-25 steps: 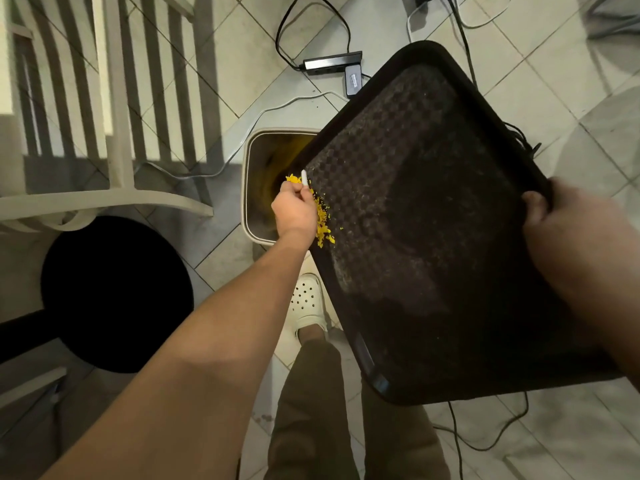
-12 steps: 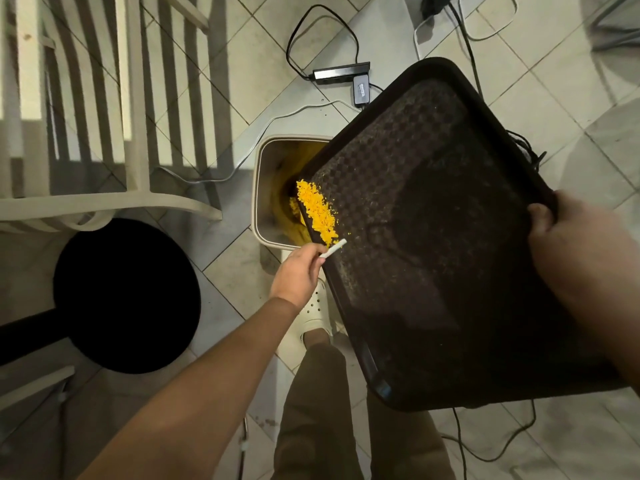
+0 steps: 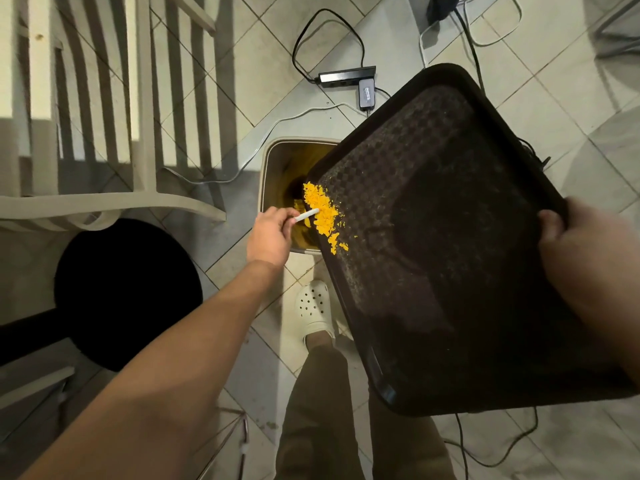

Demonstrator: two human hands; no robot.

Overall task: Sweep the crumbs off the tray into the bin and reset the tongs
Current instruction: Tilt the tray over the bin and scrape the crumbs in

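While the dark tray (image 3: 450,237) hangs tilted over the floor, its lower-left edge overlaps the open mouth of the beige bin (image 3: 268,174); bin is the reference for everything below.

Right hand (image 3: 585,258) is at the tray's far-right rim, well away from the bin; fingers wrapped over the rim, thumb on the upper face; it carries the tray.

Left hand (image 3: 270,237) sits over the bin's near-left corner; fingers curled round a thin white stick (image 3: 306,215), a utensil I can't identify; stick tip points right and touches the crumb pile.

Yellow crumbs (image 3: 323,213) are heaped along the tray edge that lies over the bin; a few loose bits trail toward the bin's near-right corner; more yellow visible inside the bin itself, blurred.

Tongs: not seen.

Around the bin: white perforated clog (image 3: 313,306) just on the near side; black round stool (image 3: 128,292) to the near left; white slatted chair (image 3: 114,109) to the left; black power strip (image 3: 346,77) with cables on the far side, on the tiled floor.
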